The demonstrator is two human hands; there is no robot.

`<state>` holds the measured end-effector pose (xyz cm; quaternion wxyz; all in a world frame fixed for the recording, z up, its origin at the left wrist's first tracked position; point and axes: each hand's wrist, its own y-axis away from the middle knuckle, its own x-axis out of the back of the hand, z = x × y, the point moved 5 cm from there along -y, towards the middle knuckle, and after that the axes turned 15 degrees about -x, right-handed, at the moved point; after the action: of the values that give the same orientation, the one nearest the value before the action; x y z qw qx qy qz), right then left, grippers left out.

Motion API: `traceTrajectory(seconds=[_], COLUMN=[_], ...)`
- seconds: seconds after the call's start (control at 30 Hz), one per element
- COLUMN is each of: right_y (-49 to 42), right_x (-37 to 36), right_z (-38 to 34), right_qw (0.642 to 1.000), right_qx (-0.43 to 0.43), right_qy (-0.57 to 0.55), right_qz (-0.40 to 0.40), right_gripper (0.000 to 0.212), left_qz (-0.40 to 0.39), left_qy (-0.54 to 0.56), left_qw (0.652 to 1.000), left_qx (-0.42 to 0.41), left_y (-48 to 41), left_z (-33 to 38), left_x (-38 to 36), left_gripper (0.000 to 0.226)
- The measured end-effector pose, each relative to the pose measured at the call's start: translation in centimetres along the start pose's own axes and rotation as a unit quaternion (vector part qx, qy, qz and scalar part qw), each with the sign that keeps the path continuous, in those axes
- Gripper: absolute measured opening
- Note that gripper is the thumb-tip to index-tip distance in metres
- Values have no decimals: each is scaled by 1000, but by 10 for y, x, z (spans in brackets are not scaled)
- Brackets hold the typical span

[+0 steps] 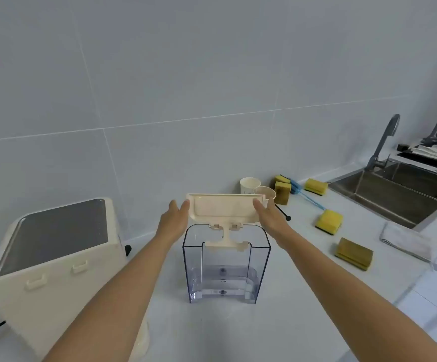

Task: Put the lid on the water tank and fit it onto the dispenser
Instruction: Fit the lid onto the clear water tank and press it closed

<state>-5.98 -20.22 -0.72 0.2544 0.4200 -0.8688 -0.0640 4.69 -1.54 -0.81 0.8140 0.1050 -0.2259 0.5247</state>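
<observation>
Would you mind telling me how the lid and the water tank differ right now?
The lid is opaque cream plastic; the water tank is clear. The lid is a flat, shallow piece with a hinge bracket hanging below, while the tank is a deep open box. The lid is held up between the left hand and right hand, whereas the tank stands upright on the counter. Both are about equally wide.

No text, brand or number can be read anywhere. The paper cup, just right of centre in the frame, bears a small dark mark on its side, too small and blurred to make out. The dispenser at lower left shows a faint row of tiny marks along the right edge of its dark top panel, also illegible.
</observation>
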Motion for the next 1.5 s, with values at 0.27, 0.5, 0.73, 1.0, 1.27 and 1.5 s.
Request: traceTrajectory(seconds=[0.27, 0.5, 0.73, 1.0, 1.27, 1.5], right_y=[-15, -9, 0, 23, 41, 48], right_x=[1, 3, 6, 8, 6, 2], right_z=[-6, -9, -6, 11, 35, 56], right_qw=[997, 996, 997, 997, 995, 995], right_qx=[-69, -82, -43, -32, -17, -24], right_qy=[-30, -38, -55, -43, 1, 13], right_qz=[-5, 8, 19, 55, 98, 94], right_gripper=[53, 51, 46, 45, 42, 45], left_qz=[-8, -4, 70, 133, 144, 157], left_qy=[42, 64, 86, 112, 148, 126], left_qw=[999, 998, 994, 985, 978, 979], left_qx=[28, 18, -10, -17, -39, -42], left_y=[-31, -34, -23, 10, 43, 60], left_z=[-9, -3, -5, -7, -17, -32], left_x=[-12, -15, -6, 3, -6, -14], left_gripper=[40, 33, 30, 29, 22, 34])
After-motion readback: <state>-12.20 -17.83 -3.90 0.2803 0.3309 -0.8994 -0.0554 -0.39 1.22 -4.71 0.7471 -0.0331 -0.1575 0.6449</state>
